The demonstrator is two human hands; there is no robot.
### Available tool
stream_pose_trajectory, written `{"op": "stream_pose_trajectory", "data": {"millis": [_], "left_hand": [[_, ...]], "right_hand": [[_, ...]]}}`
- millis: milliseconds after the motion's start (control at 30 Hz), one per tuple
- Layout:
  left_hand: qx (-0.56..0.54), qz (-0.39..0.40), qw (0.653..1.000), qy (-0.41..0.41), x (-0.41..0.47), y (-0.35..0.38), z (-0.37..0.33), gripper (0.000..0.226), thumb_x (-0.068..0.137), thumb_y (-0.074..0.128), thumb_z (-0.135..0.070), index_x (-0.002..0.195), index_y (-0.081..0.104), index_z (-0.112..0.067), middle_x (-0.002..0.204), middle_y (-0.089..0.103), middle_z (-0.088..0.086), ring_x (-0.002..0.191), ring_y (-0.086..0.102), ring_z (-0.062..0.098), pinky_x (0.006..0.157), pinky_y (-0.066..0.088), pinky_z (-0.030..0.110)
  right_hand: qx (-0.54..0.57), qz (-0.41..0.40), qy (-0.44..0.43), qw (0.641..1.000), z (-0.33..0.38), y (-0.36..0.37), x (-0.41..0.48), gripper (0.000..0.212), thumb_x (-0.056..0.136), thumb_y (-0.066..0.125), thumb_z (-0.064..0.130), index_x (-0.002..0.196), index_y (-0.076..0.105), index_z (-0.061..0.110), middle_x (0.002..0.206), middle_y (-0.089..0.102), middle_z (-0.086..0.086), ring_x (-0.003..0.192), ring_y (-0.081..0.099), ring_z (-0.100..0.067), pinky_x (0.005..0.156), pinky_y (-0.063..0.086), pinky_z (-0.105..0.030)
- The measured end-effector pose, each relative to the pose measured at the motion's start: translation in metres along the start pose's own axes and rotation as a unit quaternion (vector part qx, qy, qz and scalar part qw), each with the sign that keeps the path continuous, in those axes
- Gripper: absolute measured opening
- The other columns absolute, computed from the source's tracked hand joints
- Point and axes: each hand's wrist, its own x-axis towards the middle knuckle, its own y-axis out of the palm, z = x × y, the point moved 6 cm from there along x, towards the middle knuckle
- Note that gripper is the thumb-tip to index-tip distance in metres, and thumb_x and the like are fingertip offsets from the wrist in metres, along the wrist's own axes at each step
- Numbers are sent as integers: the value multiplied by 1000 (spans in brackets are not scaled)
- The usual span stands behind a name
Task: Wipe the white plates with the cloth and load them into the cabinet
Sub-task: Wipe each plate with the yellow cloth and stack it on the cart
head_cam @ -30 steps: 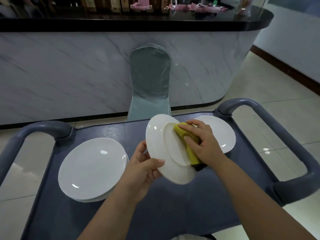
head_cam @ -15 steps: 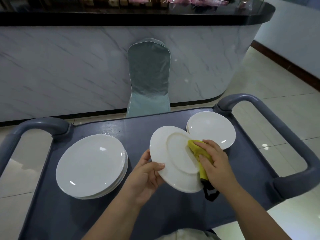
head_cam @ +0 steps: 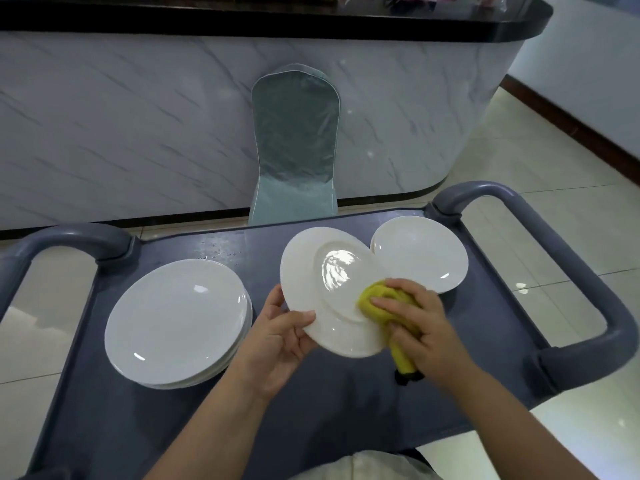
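The left hand (head_cam: 284, 336) pinches the plate (head_cam: 332, 271) rim; right hand (head_cam: 424, 336) fingers clench the cloth (head_cam: 377, 289) (yellow) against it.

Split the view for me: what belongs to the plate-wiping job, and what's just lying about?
Job:
- held white plate, gripped by the left hand
- yellow cloth in the right hand
- stack of white plates
- white plate on the right

Lying about:
- grey cart
- covered chair
- marble counter
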Motion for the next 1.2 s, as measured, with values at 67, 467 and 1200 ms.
{"op": "stream_pose_trajectory", "data": {"millis": [67,467,1200], "left_hand": [[41,29,999,-2,-4,4,0,66,65,68,8,124,59,-20,115,68,10,94,69,26,64,58,35],[73,-26,997,31,-9,-14,-12,62,64,66,8,121,57,-16,110,69,11,94,69,26,64,58,35],[110,63,991,-41,1,28,29,61,61,73,7,114,65,-22,112,67,12,98,66,27,71,58,37]], "right_hand": [[19,-24,33,999,-12,-11,19,43,87,60,4,121,62,31,138,44,1,129,39,-15,113,32,-45],[-27,41,-121,991,22,40,4,49,88,61,8,128,60,35,145,37,7,127,38,-22,111,30,-36],[-86,-105,-12,991,-4,-19,20,38,90,57,10,125,65,23,139,46,-9,108,45,-30,104,29,-27]]}}
